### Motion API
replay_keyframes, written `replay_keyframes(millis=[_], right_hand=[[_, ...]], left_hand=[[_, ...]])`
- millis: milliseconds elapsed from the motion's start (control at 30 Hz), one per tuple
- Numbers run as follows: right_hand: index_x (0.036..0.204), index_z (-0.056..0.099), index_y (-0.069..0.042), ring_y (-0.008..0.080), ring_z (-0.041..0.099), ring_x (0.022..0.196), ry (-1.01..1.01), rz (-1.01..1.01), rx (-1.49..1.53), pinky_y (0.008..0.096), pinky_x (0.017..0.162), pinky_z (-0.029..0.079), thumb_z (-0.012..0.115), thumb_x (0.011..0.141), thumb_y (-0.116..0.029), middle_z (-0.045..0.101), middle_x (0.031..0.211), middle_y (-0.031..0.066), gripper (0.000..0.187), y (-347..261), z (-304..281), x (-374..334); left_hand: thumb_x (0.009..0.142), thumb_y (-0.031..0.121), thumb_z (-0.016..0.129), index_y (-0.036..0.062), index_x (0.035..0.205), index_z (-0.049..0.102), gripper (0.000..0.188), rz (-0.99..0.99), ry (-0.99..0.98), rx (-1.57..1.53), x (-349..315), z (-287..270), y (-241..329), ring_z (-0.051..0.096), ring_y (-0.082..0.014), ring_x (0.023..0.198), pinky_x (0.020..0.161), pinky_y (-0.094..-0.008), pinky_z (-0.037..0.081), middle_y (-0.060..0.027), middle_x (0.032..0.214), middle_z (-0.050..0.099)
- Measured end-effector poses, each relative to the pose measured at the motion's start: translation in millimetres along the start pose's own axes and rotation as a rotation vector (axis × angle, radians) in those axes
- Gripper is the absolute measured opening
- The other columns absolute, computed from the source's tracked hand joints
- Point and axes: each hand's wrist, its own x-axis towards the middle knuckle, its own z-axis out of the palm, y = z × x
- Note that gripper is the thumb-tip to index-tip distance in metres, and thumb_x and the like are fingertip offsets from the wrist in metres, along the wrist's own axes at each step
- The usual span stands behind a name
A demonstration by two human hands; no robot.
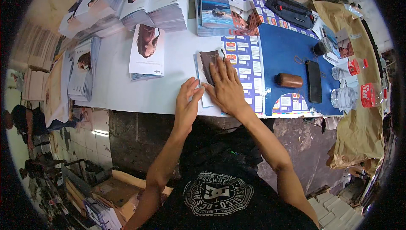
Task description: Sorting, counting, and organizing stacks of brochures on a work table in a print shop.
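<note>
The right part of the worktop [112, 86] is being covered by a blue panel [287, 52], and a purple printed sheet [257, 87] is being shown along its left edge. On the panel, a rounded brown case [289, 80] is being kept beside a flat black phone-like slab [314, 82]. Two clear red-capped bottles [343, 98] are being kept near the right edge, with a dark cup [322, 47] being placed farther back. A black bag [289, 13] is being supported at the far side. Brown paper [357, 139] is being draped rightward, while an open cardboard box [111, 189] is being seen low on the left.
</note>
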Motion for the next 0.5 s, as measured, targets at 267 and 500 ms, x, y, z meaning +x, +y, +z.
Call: replay_keyframes(millis=[267, 500], right_hand=[[0.150, 0.046, -0.003, 0.0397, 0.030, 0.150, -0.007, -0.036, -0.078, 0.0553, 0.118, 0.031, 0.050, 0.101, -0.051, 0.037, 0.158, 0.0231, 0.068, -0.4, 4.9, -0.8], [0.154, 0.041, -0.008, 0.0378, 0.028, 0.152, -0.039, -0.058, -0.078, 0.0553, 0.118, 0.031, 0.051, 0.102, -0.047, 0.034, 0.161, 0.0220, 0.066, 1.9, 4.7, -2.1]], left_hand=[[0.101, 0.018, 0.060, -0.0035, 0.150, 0.038, 0.057, -0.001, -0.010, 0.004, 3.7, -6.4, -6.4, 0.050, -0.0278, 0.137, 0.111, -0.0410, 0.044, -0.0240, 0.150, 0.049], [0.100, 0.015, 0.059, -0.0027, 0.149, 0.039, 0.056, -0.005, -0.007, -0.023, 4.9, -6.9, -5.7, 0.052, -0.0265, 0.134, 0.109, -0.0395, 0.046, -0.0229, 0.148, 0.051]])
